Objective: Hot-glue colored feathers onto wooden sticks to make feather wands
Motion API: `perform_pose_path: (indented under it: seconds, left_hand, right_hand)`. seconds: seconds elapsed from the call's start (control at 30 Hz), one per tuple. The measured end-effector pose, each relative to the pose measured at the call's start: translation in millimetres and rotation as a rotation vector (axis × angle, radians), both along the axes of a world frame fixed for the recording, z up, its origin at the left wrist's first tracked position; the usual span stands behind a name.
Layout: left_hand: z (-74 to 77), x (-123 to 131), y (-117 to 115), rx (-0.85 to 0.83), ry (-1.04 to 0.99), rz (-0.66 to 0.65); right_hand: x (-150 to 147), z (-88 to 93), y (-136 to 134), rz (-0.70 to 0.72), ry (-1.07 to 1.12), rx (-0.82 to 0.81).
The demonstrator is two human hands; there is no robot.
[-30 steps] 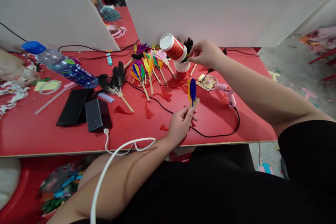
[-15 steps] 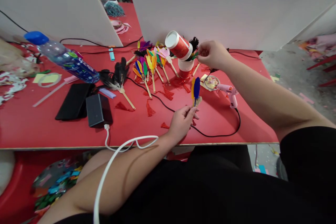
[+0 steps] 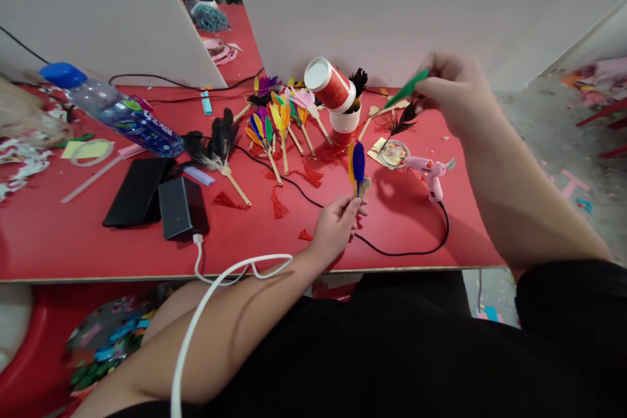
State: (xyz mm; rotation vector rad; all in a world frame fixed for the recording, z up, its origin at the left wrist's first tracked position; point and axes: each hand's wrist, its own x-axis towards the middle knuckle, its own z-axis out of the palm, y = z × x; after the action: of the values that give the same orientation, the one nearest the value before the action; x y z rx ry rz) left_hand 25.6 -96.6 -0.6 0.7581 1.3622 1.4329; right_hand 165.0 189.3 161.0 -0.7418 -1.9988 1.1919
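Left hand [image 3: 337, 225] low at centre frame, fingertips pinched on the stub of a small stick [image 3: 362, 188] bearing a blue feather [image 3: 359, 163] and a yellow one, long axis upright, tips pointing toward the top of the frame. Right hand [image 3: 453, 95] raised at upper right, thumb and fingers pinched on a green feather [image 3: 406, 88] lying slantwise, free end aimed down-left toward the stacked red-and-white cups [image 3: 340, 108]. Green feather up and to the right of the held stick, well apart from it; right hand far nearer, already gripping it. Between the two hands: a pink glue gun [image 3: 427, 173] lying on the red table [image 3: 98, 248], black cord trailing toward the lower edge, a small round dish [image 3: 393, 152] just beside it, a black feather [image 3: 404, 123] close under the right hand. Left of centre, a fan of finished feather sticks [image 3: 274, 134] with red tassels, then a black-feathered one [image 3: 218, 150], a power bank [image 3: 182, 208], a dark phone [image 3: 137, 191] and a water bottle [image 3: 117, 114] on its side at upper left.
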Motion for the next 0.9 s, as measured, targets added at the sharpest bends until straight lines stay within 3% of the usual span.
perform_pose_path:
  seconds: [0.1, 0.27, 0.43, 0.67, 0.9]
  left_hand:
    - [1.2, -6, 2, 0.034, -0.034, -0.004]
    - [9.9, -11, 6, 0.046, -0.176, -0.038]
    - [7.9, -10, 4, -0.074, -0.309, -0.153]
    - [9.9, -11, 0, -0.121, -0.357, -0.13]
    - [11.2, -9, -1, -0.137, -0.375, -0.113]
  right_hand:
    - [27, -14.5, -31, 0.037, 0.037, -0.214]
    - [42, -63.7, -79, 0.256, -0.006, -0.361]
    - [34, -97.5, -91, 0.299, 0.066, -0.478]
    - [28, -117.8, -92, 0.279, 0.212, -0.627]
    - [29, -127.3, -95, 0.264, 0.218, -0.747]
